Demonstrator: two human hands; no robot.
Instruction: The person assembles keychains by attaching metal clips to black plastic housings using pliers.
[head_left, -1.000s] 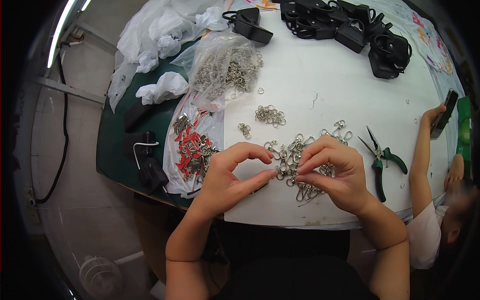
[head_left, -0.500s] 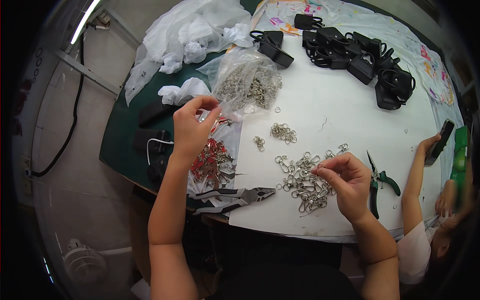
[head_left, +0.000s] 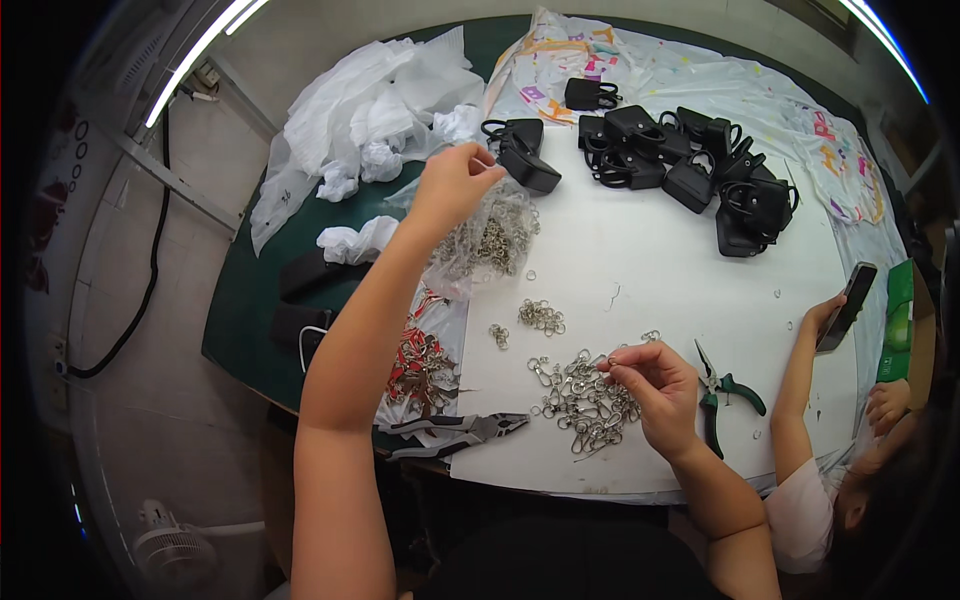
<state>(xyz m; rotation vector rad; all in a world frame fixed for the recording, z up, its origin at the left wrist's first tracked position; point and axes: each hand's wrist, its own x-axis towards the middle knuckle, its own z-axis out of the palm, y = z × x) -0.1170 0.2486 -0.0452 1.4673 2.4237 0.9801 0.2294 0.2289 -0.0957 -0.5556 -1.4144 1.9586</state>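
My right hand (head_left: 655, 390) pinches a small metal ring (head_left: 612, 362) between thumb and fingertips, just over a pile of silver swivel clasps (head_left: 590, 405). My left hand (head_left: 458, 187) is raised over the clear plastic bag of metal rings (head_left: 490, 243), near a small black handbag (head_left: 528, 165). Its thumb and fingers are bent together; whatever they grip is too small to make out. Two little heaps of rings (head_left: 541, 317) lie on the white board. Grey-handled pliers (head_left: 475, 430) rest at the board's near left, and green-handled needle-nose pliers (head_left: 718, 393) lie right of my right hand.
More black handbags (head_left: 690, 180) are piled at the back right. Red and brown charms (head_left: 420, 365) lie under my left forearm. Crumpled white packing (head_left: 375, 110) covers the far left. At the right, another person's hand (head_left: 825, 312) holds a phone (head_left: 848, 308) beside a green box (head_left: 900, 325).
My left hand has moved away from me and to the right, toward the black handbag. My right hand keeps its pinch over the clasps. The whole view has shifted slightly.
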